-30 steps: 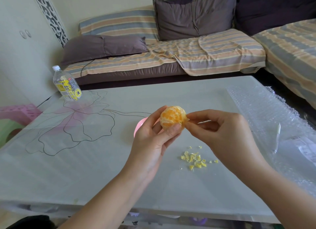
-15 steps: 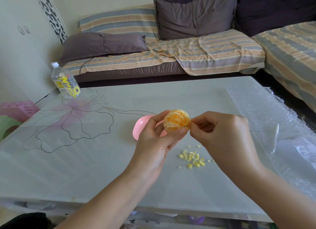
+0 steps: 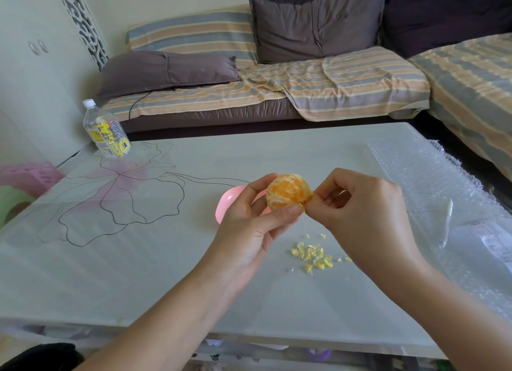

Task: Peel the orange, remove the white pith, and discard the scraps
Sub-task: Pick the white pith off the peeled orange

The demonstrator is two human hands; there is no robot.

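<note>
Pink bowl [image 3: 225, 204] sits on the tabletop [image 3: 166, 273] just behind your left hand [image 3: 249, 226]. It is smooth, rounded plastic and mostly hidden, so its contents cannot be seen. A clear plastic bottle [image 3: 106, 131] with a white cap and a yellow label stands upright at the far left corner; how full it is cannot be told. The orange [image 3: 288, 194] is held up above the tabletop, in front of the bowl. It is fully peeled, round, its segments showing under pale veining. Your left grip is closed around it, thumb across the near side and fingers curled behind. Your right hand [image 3: 365, 215] meets the fruit at its right edge, thumb and forefinger in a tight grip on a small shred [image 3: 308, 201]; it is too small to tell pith from membrane. The scraps [image 3: 313, 255] lie in a loose scatter of small, pale yellow, ragged flakes on the tabletop, below and between your hands. The tabletop is smooth, matte grey-white, with a flower [image 3: 119, 193] drawn on it in thin black outline with a pink tint. Bubble wrap [image 3: 432, 176], clear and dimpled, covers its right end. Beyond is a sofa [image 3: 332, 88] in striped cloth, with dark cushions.
</note>
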